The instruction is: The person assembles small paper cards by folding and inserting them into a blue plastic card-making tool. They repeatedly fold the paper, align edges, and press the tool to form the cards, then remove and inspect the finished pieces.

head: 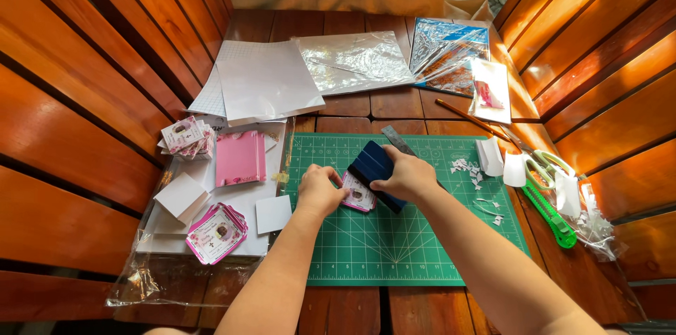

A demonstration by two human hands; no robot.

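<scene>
Fingers: right hand (407, 174) clamps a dark blue squeegee (375, 169); left hand (320, 190) fingertips press the pink card (358, 194)
Card: under the squeegee's edge, seemingly flat on the green cutting mat (394, 243)

The near half of the green cutting mat (394, 250) is left bare between the 2 forearms. Passage to the left is blocked by card stacks (217, 233) and a pink sheet (240, 158). To the right, paper scraps (473, 169), scissors (546, 166) and a green utility knife (551, 212) are found. Slatted wooden walls (70, 116) close in both sides of the worktop (352, 307).
</scene>
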